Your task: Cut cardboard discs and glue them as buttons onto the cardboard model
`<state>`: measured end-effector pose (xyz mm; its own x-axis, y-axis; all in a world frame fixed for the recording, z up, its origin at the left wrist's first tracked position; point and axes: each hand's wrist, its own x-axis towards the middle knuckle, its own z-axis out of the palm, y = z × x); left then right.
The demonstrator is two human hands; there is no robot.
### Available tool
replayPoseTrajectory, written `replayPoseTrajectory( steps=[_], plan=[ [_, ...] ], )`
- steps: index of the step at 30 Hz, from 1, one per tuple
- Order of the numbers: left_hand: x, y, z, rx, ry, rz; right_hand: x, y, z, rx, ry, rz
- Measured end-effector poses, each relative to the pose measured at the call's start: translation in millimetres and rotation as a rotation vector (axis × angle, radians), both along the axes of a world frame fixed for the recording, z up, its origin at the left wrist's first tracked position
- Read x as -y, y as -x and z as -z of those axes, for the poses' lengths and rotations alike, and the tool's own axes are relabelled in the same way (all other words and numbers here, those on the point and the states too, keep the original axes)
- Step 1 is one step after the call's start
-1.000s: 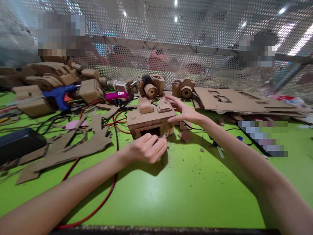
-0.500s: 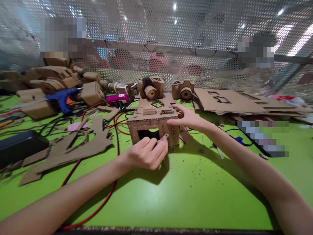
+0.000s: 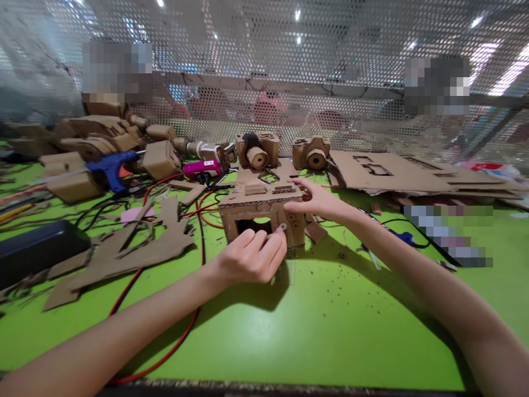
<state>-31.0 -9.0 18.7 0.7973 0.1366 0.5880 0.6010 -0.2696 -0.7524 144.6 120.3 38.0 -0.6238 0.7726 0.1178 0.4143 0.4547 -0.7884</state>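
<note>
In the head view, the bench [image 3: 330, 342] is crowded on its far and left sides. Seen from the cardboard camera [image 3: 228, 220] at the centre, a blue glue gun [image 3: 105, 166] and a magenta device [image 3: 202, 169] are found at ten o'clock, near cardboard blocks. Two finished-looking cardboard cameras are set at twelve [image 3: 268, 146] and one o'clock [image 3: 301, 154]. Stacked cardboard sheets [image 3: 355, 175] with cut-out windows are laid at two o'clock, and a small loose square [image 3: 317, 232] lies just beside at four. Ragged offcuts [image 3: 136, 256] and a black case [image 3: 45, 251] are spread at nine; a red-and-black cable [image 3: 124, 294] is looped beneath the left forearm.

The cardboard camera lies between the hands, its windowed back turned towards the wearer. Its right end is gripped by the right hand [image 3: 316, 199] at three o'clock, thumb on the back. Its lower edge is partly covered by the left hand [image 3: 252, 257] at six o'clock, curled with fingertips at a small ring [image 3: 283, 226]; whether the ring is pinched or merely touched cannot be told.

Marks on the magenta device's white patch are too small to be read.
</note>
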Motion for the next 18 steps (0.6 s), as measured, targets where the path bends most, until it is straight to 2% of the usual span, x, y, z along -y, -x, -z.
replayPoseTrajectory(
  steps=[18],
  plan=[
    [2.9, -7.5, 0.1, 0.018, 0.011, -0.089, 0.9, 1.3, -0.1, 0.017, -0.028, 0.003]
  ],
)
